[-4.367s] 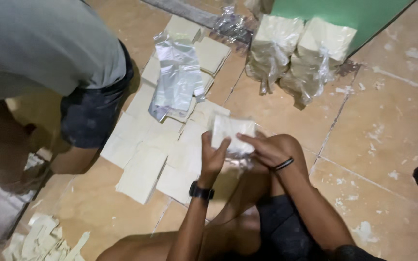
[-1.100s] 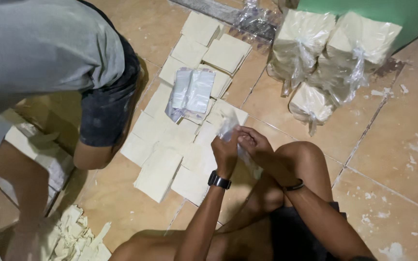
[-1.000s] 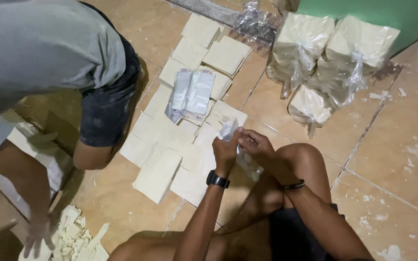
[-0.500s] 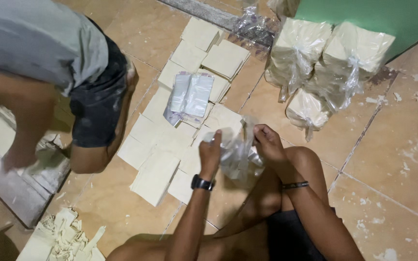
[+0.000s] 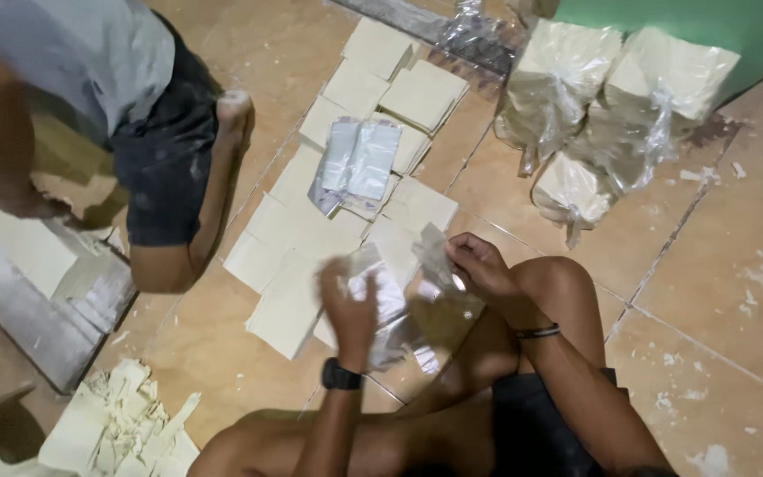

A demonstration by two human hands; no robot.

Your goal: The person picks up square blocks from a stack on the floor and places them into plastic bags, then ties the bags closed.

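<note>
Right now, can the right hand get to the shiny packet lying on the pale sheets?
Probably not yet: the right hand and left hand both grip a clear plastic bag. The shiny packet lies uncovered on the pale sheets, with open floor between.

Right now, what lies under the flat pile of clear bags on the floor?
The bag pile rests on cream sheets spread over the tiled floor. What the bags cover cannot be seen.
</note>
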